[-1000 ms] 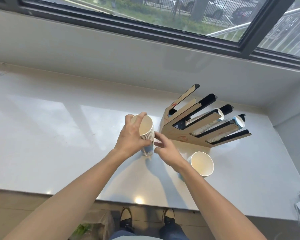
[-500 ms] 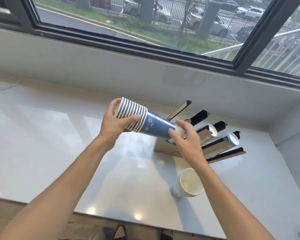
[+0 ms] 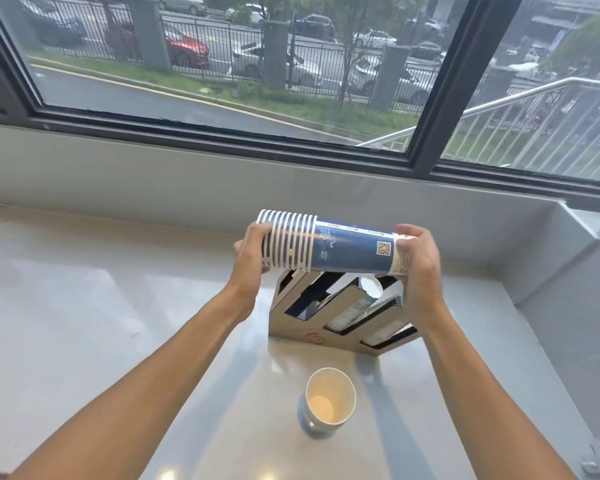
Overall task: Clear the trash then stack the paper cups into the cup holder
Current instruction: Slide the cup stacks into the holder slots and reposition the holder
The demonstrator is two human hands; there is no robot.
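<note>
Both hands hold one stack of paper cups [image 3: 329, 249] sideways in the air: the left hand [image 3: 252, 256] wraps the rim end, the right hand [image 3: 418, 261] cups the base end. The stack hangs directly above the cup holder [image 3: 309, 332], which stands on the table [image 3: 84, 323] with its slanted slots opening upward; at least two slots on its right side already carry cups. A single cup [image 3: 329, 398] stands upright on the table, just in front of the holder. The risk, as I judge it, is that the nested cups slide apart if the stack tips before an end enters a slot. Lowering it could also nudge the holder or knock over the single cup in front of it.
</note>
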